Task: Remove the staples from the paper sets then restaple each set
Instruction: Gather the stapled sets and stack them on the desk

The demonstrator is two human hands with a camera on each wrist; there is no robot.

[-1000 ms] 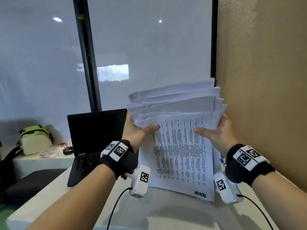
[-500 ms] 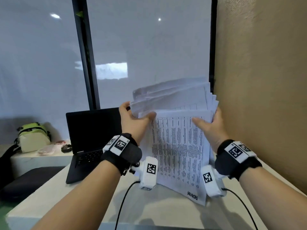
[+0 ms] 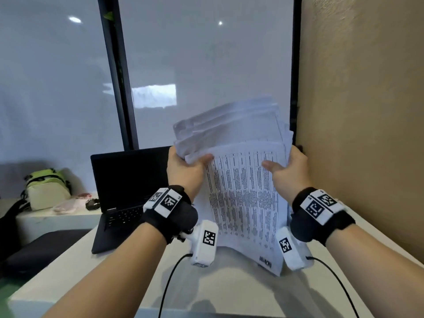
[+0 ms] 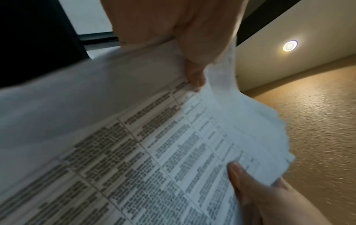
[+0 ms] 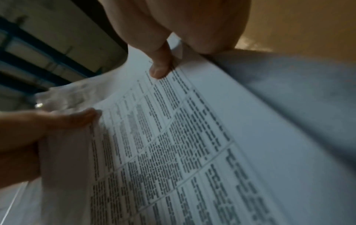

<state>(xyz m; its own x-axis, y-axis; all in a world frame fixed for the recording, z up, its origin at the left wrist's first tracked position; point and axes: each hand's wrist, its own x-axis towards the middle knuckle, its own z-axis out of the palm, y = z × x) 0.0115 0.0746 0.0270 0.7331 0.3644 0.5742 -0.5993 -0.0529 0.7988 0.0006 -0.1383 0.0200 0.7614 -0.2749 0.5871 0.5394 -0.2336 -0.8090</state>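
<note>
With my thumbs pressed on the printed top page, my left hand (image 3: 185, 167) and right hand (image 3: 290, 171) each grasp a side of the paper stack (image 3: 241, 184), fingers curled behind it. It stands nearly upright, bottom edge down at the white table (image 3: 224, 292), right of the laptop (image 3: 128, 193). Since a second ago I've raised my grip and squeezed the loose top edges closer together. I'd judge the job barely begun: I see no stapler or remover, and can't make out staples.

No legible text on papers (image 3: 243, 203)
</note>
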